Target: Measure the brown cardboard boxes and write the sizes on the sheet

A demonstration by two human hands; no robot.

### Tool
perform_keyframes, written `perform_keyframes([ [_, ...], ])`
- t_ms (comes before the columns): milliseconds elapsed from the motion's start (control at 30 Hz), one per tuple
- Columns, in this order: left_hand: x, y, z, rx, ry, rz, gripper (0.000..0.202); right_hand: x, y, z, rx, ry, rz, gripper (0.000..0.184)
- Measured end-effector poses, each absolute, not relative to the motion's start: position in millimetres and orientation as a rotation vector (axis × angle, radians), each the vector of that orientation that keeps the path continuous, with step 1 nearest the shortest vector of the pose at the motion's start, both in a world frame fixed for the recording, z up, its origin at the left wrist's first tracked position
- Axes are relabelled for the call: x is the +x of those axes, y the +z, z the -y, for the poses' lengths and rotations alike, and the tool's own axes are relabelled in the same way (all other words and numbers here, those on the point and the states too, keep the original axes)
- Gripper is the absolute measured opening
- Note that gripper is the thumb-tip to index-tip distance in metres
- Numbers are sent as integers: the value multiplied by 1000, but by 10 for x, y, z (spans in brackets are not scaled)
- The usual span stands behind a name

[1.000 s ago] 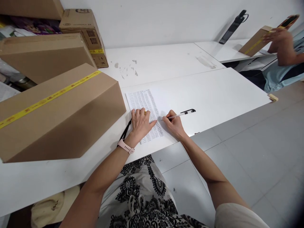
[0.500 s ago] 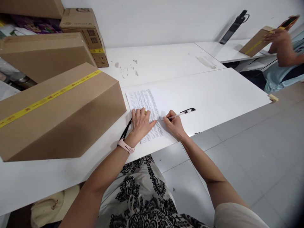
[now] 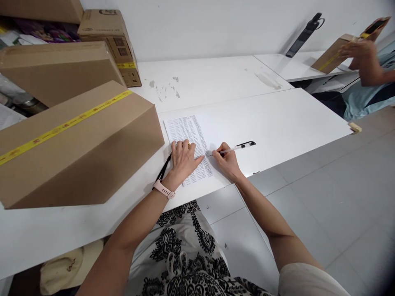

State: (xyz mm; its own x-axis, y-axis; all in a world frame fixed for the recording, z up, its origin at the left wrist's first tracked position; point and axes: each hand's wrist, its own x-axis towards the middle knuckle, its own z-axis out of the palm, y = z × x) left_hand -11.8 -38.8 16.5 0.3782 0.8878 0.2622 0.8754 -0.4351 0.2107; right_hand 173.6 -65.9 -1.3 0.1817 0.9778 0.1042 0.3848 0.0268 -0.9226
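A sheet of paper point(image 3: 185, 128) covered in columns of small print or writing lies on the white table. My left hand point(image 3: 184, 158) rests flat on it with the fingers spread. A bit of something yellow shows by its fingertips, too small to name. My right hand point(image 3: 226, 162) is closed around a pen point(image 3: 242, 145) with a clear barrel and black clip. The pen's tip points at the sheet's right edge and is partly hidden by the fingers. A black strap-like thing point(image 3: 163, 167) lies beside my left wrist.
A large taped carton point(image 3: 92, 152) stands left of the sheet, with more cardboard boxes point(image 3: 61, 68) behind it. A dark bottle point(image 3: 304, 35) stands at the far right by the wall. A co-worker's hands point(image 3: 361, 49) are at another box point(image 3: 333, 53). The table's front edge point(image 3: 277, 163) runs close to my right forearm.
The pen and my right hand have shifted very slightly to the right. My left hand stays in place on the sheet. The co-worker's hand has moved a little.
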Motion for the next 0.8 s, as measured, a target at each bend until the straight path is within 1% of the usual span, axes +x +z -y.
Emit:
perform_keyframes([
  [800, -109, 196, 401, 2543, 504, -1651, 36, 1730, 15, 668, -1539, 800, 1340, 23],
])
